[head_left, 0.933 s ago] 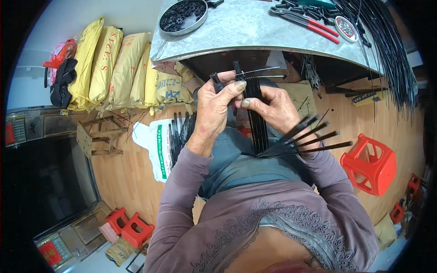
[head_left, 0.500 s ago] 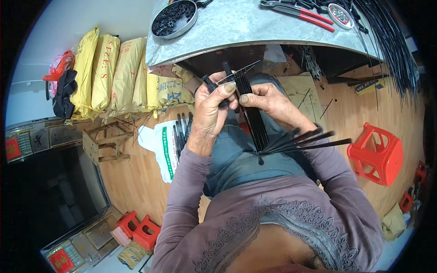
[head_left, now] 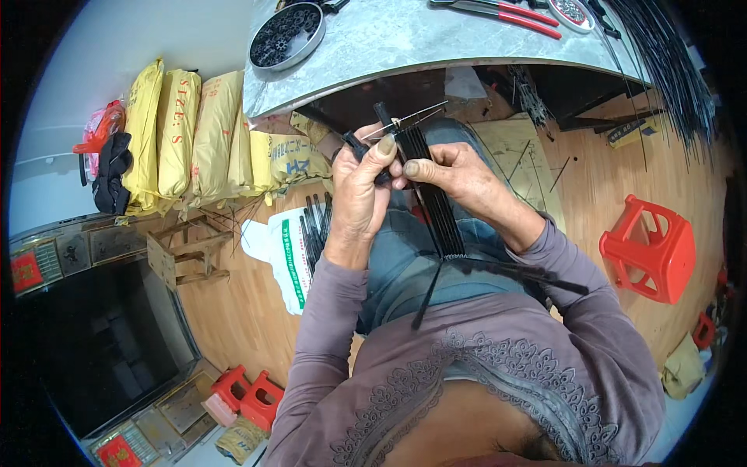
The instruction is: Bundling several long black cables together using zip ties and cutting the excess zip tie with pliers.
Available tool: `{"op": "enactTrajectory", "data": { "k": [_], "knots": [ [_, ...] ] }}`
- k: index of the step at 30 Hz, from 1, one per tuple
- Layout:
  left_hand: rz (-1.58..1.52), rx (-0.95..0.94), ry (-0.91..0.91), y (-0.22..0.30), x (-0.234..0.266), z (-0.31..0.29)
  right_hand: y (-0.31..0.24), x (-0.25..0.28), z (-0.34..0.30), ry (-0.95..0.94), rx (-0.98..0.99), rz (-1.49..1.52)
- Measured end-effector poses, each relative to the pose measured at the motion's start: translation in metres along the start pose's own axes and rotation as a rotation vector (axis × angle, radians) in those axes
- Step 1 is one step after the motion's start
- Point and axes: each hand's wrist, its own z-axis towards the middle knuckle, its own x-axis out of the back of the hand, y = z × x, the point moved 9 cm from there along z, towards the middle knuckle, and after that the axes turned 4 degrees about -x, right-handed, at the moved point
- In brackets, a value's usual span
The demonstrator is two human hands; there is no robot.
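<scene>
The person sits at the near edge of the grey worktop (head_left: 405, 39), both hands raised over the lap. The left hand (head_left: 359, 191) has its fingers pinched together on a small black end piece (head_left: 356, 145), thumb tip pressed to the side of the bundle. The right hand (head_left: 459, 177) is clamped round a bundle of thin black rods (head_left: 432, 198), which runs from just under the worktop edge down across the jeans toward the body; a few loose rods (head_left: 529, 271) fan out to the right over the forearm. One thin pale wire (head_left: 405, 121) projects to the far right from between the thumbs. Judgement: the step is fitting or seating the piece on a single rod. To do it well, the right hand should keep the bundle tight and square, and the left should feed straight along the rod's axis so neighbouring rods are not dragged out. A round tin of black parts (head_left: 284, 35) and red-handled pliers (head_left: 513, 14) lie on the worktop, well apart.
</scene>
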Motion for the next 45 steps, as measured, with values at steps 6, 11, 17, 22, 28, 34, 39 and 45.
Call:
{"op": "enactTrajectory", "data": {
  "k": [6, 11, 17, 22, 28, 34, 39, 45],
  "knots": [
    [0.156, -0.147, 0.059, 0.01, -0.007, -0.009, -0.015, -0.002, -0.01, 0.062, 0.099, 0.059],
    [0.086, -0.095, 0.062, 0.004, 0.0, -0.006, -0.017, -0.007, -0.012, -0.104, 0.08, 0.247],
    [0.061, -0.115, 0.063, 0.006, -0.001, -0.009, -0.011, -0.002, -0.009, -0.034, 0.104, 0.111],
    [0.121, -0.261, 0.139, 0.019, -0.011, -0.014, -0.037, 0.002, -0.022, 0.169, 0.242, -0.335],
    [0.162, -0.177, 0.186, 0.014, -0.004, -0.014, -0.042, -0.002, -0.024, 0.267, 0.375, -0.323],
    [0.04, -0.101, 0.067, 0.003, 0.001, -0.007, -0.03, -0.003, -0.011, -0.047, 0.165, 0.084],
    [-0.008, -0.067, -0.029, 0.002, -0.006, -0.006, -0.016, -0.005, -0.005, -0.161, 0.082, 0.166],
    [0.124, -0.107, 0.017, 0.009, -0.009, -0.007, -0.016, -0.01, -0.005, -0.249, 0.044, 0.196]
  ]
}}
